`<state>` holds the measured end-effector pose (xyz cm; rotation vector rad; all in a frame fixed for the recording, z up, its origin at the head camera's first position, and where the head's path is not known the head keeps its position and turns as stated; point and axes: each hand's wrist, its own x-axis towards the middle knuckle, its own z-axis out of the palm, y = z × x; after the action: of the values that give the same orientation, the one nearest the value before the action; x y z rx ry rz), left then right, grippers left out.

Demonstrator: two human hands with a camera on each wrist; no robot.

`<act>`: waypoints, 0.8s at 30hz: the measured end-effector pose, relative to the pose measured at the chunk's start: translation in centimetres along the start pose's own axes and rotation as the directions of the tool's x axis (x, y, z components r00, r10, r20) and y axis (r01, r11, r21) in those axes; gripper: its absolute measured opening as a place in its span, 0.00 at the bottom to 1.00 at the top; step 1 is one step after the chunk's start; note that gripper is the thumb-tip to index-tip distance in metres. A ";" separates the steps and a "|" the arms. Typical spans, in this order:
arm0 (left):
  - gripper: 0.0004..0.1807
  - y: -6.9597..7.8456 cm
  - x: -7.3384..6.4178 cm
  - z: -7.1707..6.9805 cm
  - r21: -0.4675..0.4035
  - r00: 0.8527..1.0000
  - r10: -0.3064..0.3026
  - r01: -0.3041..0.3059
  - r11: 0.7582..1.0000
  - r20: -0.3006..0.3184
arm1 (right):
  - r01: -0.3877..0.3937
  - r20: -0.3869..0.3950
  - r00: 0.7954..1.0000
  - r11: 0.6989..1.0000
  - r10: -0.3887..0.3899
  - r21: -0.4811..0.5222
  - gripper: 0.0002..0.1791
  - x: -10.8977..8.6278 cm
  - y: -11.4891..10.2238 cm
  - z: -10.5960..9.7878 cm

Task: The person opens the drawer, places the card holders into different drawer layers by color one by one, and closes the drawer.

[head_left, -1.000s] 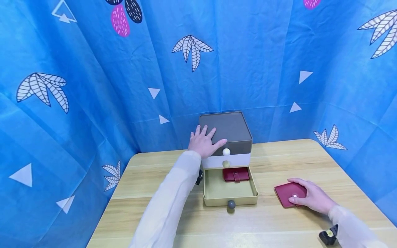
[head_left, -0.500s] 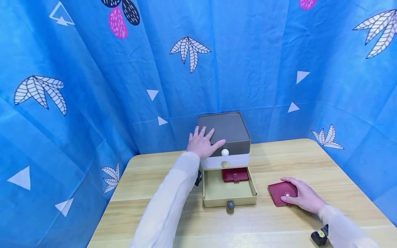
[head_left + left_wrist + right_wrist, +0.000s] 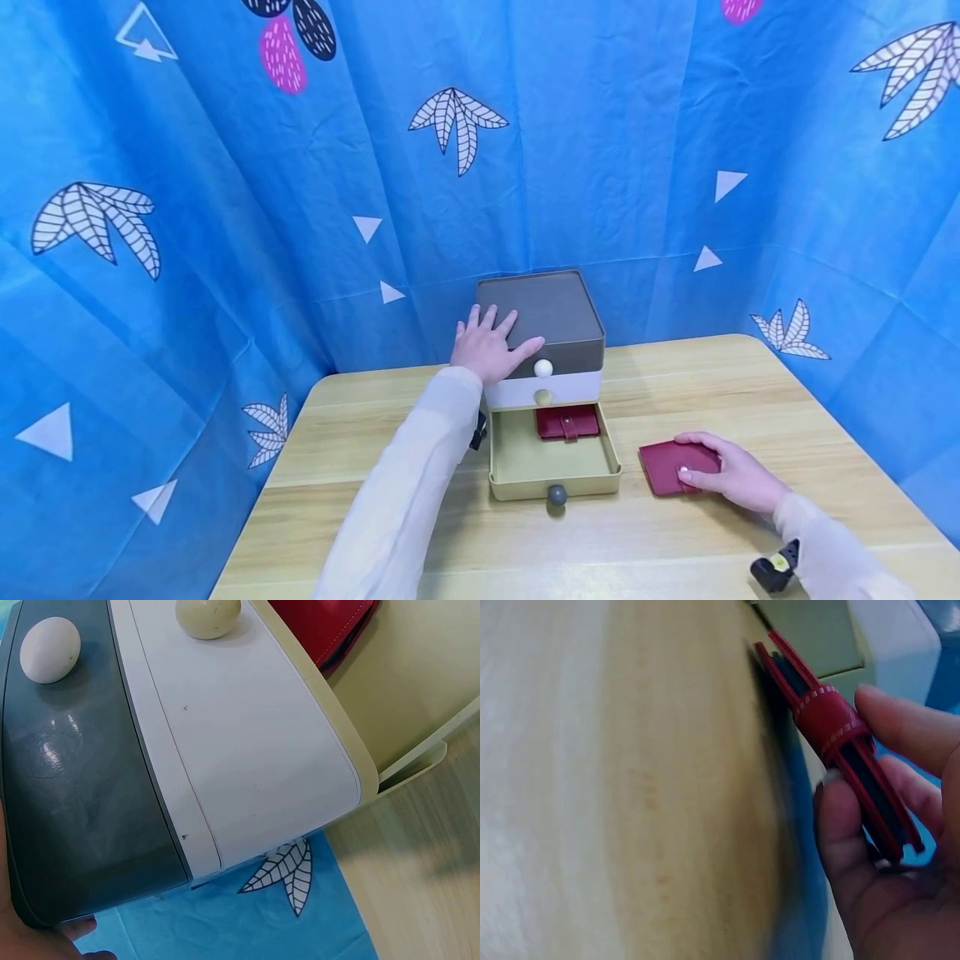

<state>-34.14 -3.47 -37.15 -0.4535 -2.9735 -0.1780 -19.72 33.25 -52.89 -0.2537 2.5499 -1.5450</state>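
My right hand (image 3: 738, 477) grips a dark red wallet (image 3: 667, 468) with a snap closure, right of the drawer unit. The right wrist view shows this wallet (image 3: 832, 724) edge-on, thumb on one side and fingers on the other. My left hand (image 3: 487, 346) lies with spread fingers on the left part of the drawer unit's dark grey top (image 3: 555, 304), thumb reaching over its front edge. Under the grey and white drawers (image 3: 255, 742), the beige bottom drawer (image 3: 551, 467) is pulled out. A second red wallet (image 3: 567, 422) lies flat inside it, toward the back.
The drawer unit stands on a light wooden table (image 3: 390, 450) near its back edge. A blue patterned curtain (image 3: 600, 167) hangs behind and along both sides. Round knobs stick out from the drawer fronts, the bottom one a dark knob (image 3: 557, 496).
My right hand has moved a little to the left with the wallet, closer to the pulled-out drawer. The left hand stays in place on the unit, and the head view has shifted slightly.
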 end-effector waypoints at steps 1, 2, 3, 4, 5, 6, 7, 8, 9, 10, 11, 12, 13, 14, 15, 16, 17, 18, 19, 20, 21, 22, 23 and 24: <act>0.50 0.0 0.0 0.0 0.000 1.000 0.000 0.000 1.000 0.000 | -0.017 0.030 0.999 0.998 0.016 0.062 0.31 -0.1 0.0 -0.1; 0.50 0.0 0.1 0.0 -0.001 1.000 0.000 0.000 1.000 0.000 | -0.034 0.059 0.998 0.993 0.027 0.117 0.30 -0.1 0.1 -0.2; 0.51 0.0 0.1 0.1 -0.001 1.000 -0.001 0.001 1.000 0.001 | -0.049 0.088 0.996 0.985 0.035 0.163 0.29 -0.1 0.2 -0.3; 0.51 -0.1 0.2 0.1 0.001 1.000 -0.002 0.002 1.000 0.002 | -0.059 0.109 0.993 0.979 0.038 0.194 0.29 -0.2 0.2 -0.4; 0.51 -0.1 0.2 0.2 0.003 1.000 -0.001 0.001 1.000 -0.002 | -0.059 0.128 0.991 0.975 0.032 0.212 0.29 -0.2 0.2 -0.4; 0.51 -0.1 0.2 0.2 0.005 1.000 0.000 0.000 1.000 -0.006 | -0.057 0.145 0.989 0.973 0.025 0.222 0.29 -0.3 0.3 -0.5; 0.51 -0.1 0.3 0.3 0.008 1.000 0.000 0.000 1.000 -0.011 | -0.057 0.159 0.987 0.971 0.020 0.231 0.28 -0.3 0.3 -0.5; 0.50 -0.1 0.3 0.3 0.008 1.000 0.002 -0.002 1.000 -0.013 | -0.059 0.166 0.986 0.970 0.020 0.234 0.28 -0.3 0.3 -0.6; 0.50 -0.1 0.3 0.3 0.009 1.000 0.003 -0.003 1.000 -0.014 | -0.063 0.171 0.985 0.970 0.022 0.236 0.29 -0.3 0.3 -0.6; 0.50 -0.1 0.3 0.3 0.011 1.000 0.005 -0.005 1.000 -0.017 | -0.066 0.173 0.985 0.970 0.025 0.234 0.29 -0.4 0.3 -0.6; 0.50 -0.1 0.3 0.3 0.011 1.000 0.007 -0.007 1.000 -0.020 | -0.071 0.173 0.984 0.970 0.031 0.232 0.30 -0.4 0.3 -0.6; 0.50 -0.1 0.3 0.3 0.009 1.000 0.006 -0.006 1.000 -0.018 | -0.077 0.173 0.984 0.970 0.036 0.231 0.30 -0.3 0.2 -0.6; 0.50 -0.1 0.3 0.3 0.006 1.000 0.006 -0.006 1.000 -0.014 | -0.082 0.172 0.984 0.970 0.042 0.231 0.30 -0.3 0.2 -0.6; 0.50 -0.1 0.2 0.2 0.001 1.000 0.006 -0.006 1.000 -0.010 | -0.078 0.174 0.984 0.970 0.038 0.231 0.31 -0.4 0.2 -0.6; 0.50 -0.1 0.2 0.2 -0.001 1.000 0.006 -0.006 1.000 -0.009 | -0.076 0.175 0.984 0.970 0.035 0.233 0.31 -0.4 0.1 -0.6; 0.50 -0.1 0.2 0.2 -0.002 1.000 0.006 -0.006 1.000 -0.007 | -0.072 0.177 0.984 0.970 0.030 0.233 0.32 -0.4 0.1 -0.6; 0.50 -0.1 0.2 0.2 -0.004 1.000 0.006 -0.006 1.000 -0.005 | -0.068 0.179 0.984 0.970 0.025 0.233 0.32 -0.4 0.1 -0.6; 0.50 -0.1 0.2 0.2 -0.007 1.000 0.006 -0.006 1.000 -0.005 | -0.060 0.182 0.983 0.971 0.017 0.231 0.32 -0.4 0.1 -0.7; 0.50 -0.1 0.2 0.2 -0.008 1.000 0.007 -0.007 1.000 -0.004 | -0.051 0.187 0.982 0.972 0.008 0.230 0.32 -0.4 0.1 -0.7; 0.50 -0.2 0.2 0.2 -0.007 1.000 0.007 -0.008 1.000 -0.005 | -0.043 0.193 0.981 0.973 -0.002 0.228 0.32 -0.5 0.1 -0.8; 0.51 -0.2 0.2 0.2 -0.006 1.000 0.008 -0.008 1.000 -0.006 | -0.043 0.196 0.981 0.973 -0.003 0.226 0.33 -0.5 0.1 -0.8; 0.51 -0.2 0.2 0.2 -0.005 1.000 0.008 -0.008 1.000 -0.006 | -0.047 0.198 0.980 0.973 0.001 0.224 0.33 -0.5 0.1 -0.9; 0.51 -0.2 0.2 0.2 -0.007 1.000 0.008 -0.008 1.000 -0.007 | -0.046 0.202 0.979 0.974 0.001 0.221 0.33 -0.5 0.2 -0.9; 0.51 -0.1 0.3 0.3 -0.009 1.000 0.008 -0.008 1.000 -0.009 | -0.046 0.206 0.979 0.975 0.000 0.218 0.33 -0.6 0.2 -1.0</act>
<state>-34.45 -3.50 -37.39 -0.4639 -2.9634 -0.1916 -19.37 34.30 -52.61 -0.3345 2.1962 -1.6819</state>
